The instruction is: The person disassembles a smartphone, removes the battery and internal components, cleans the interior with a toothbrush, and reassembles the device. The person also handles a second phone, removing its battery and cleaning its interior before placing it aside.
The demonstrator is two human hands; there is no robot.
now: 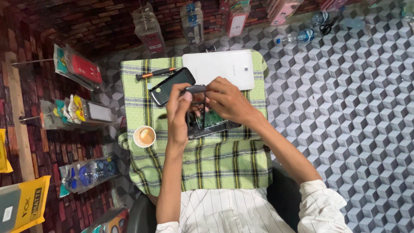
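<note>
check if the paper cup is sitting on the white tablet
No, the paper cup stands on the green checked cloth near its left edge, well apart from the white tablet at the cloth's far edge.

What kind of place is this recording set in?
Probably a small phone repair stall: an opened phone under both hands on a green checked cloth, a screwdriver beside it, and packaged phone cases hanging on the brick-pattern wall.

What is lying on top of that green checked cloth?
On the green checked cloth lie a white tablet, a black phone, a screwdriver, a paper cup and an opened device, partly covered by both hands.
</note>
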